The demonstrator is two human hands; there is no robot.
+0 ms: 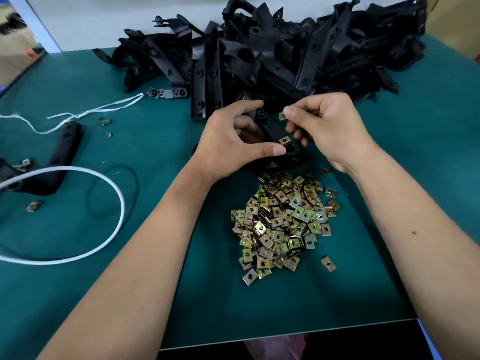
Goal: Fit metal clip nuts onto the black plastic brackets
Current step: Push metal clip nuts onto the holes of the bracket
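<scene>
- Between the two hands, just above the tabletop (389,178): black plastic bracket (272,131), gripped by the left hand (231,144), thumb along its near edge and fingers curled round the far side.
- One clip nut (284,140) already sits on the bracket, next to the left thumb tip.
- Right hand (324,126) pinches a second clip nut (282,116) between thumb and forefinger, just beside the bracket's upper end; can't tell if it touches the bracket.
- The two hands are close together, not touching each other.
- Nearer the body than the hands, between the forearms: loose heap of yellow-zinc clip nuts (283,219), a few strays at its edges.
- Beyond the hands: large pile of black brackets (272,48) along the far edge of the tabletop.
- Well left of the left hand: another black bracket (62,152) lying flat, with clips on its near end; a white cord loop (114,188), white string (85,111), and a few stray clip nuts (33,206).
</scene>
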